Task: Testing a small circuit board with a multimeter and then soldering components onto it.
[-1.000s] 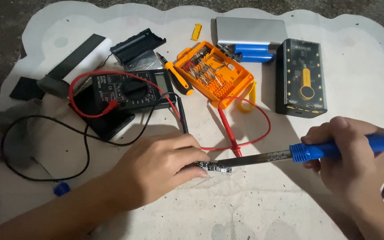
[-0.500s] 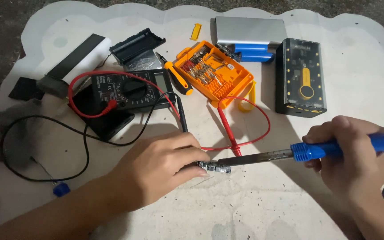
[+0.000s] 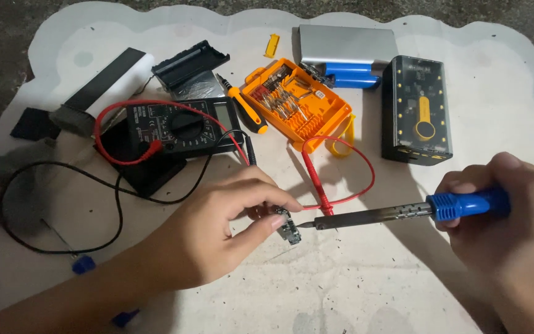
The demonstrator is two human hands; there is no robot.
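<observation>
Left hand (image 3: 211,238) pinches small green circuit board (image 3: 288,227), steadying it; right hand (image 3: 502,213), three o'clock, grips blue-handled soldering iron (image 3: 403,213), tip touching board.

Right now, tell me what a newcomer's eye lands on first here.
The blue-handled soldering iron in the right hand, its tip meeting a small circuit board pinched by the left hand at centre. Behind, the bright orange bit case lies open beside a black multimeter.

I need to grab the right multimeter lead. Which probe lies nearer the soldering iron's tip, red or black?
The red probe: it lies just above the soldering iron shaft, near the tip. The black probe sits farther left, beside the multimeter.
</observation>
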